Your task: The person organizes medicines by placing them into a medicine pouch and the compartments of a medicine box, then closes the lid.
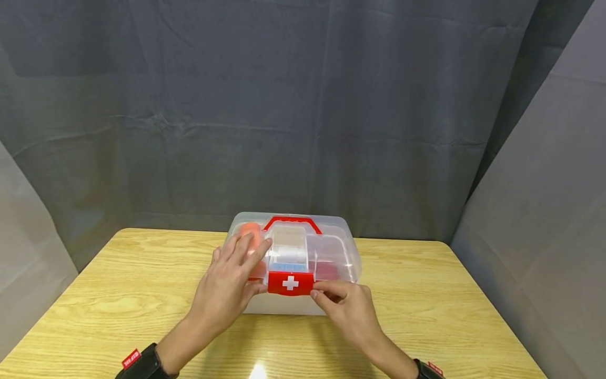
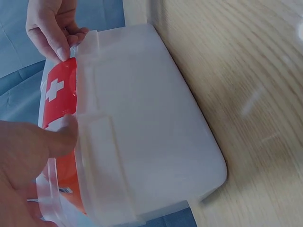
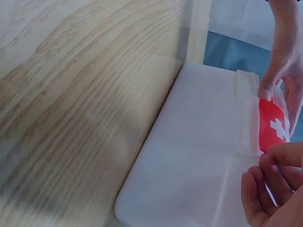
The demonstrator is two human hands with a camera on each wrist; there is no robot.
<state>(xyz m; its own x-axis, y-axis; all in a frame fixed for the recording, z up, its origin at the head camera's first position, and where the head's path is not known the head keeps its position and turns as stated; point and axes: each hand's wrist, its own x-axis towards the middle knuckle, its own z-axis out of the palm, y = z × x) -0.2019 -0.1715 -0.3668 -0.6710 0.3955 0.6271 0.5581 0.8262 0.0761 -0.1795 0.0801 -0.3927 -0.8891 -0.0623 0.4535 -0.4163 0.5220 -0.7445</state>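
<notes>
A translucent first-aid box [image 1: 284,304] stands on the table with its lid [image 1: 336,245] down. On its front is a red latch [image 1: 291,283] bearing a white cross. My left hand [image 1: 227,281] rests on the lid's left side with fingers spread, its thumb beside the latch's left end. At the right end of the latch, my right hand [image 1: 347,305] pinches the edge between thumb and forefinger, the other fingers curled. Through the lid show an orange item [image 1: 251,230], pale and blue contents, and something dark pink [image 1: 325,270]. The left wrist view shows the latch [image 2: 60,92] flat against the front.
A red carry handle [image 1: 292,219] lies on top of the lid. The wood-grain table [image 1: 156,273] extends on both sides of the box. Grey cloth [image 1: 303,116] hangs behind, with paler panels [image 1: 544,226] at the sides.
</notes>
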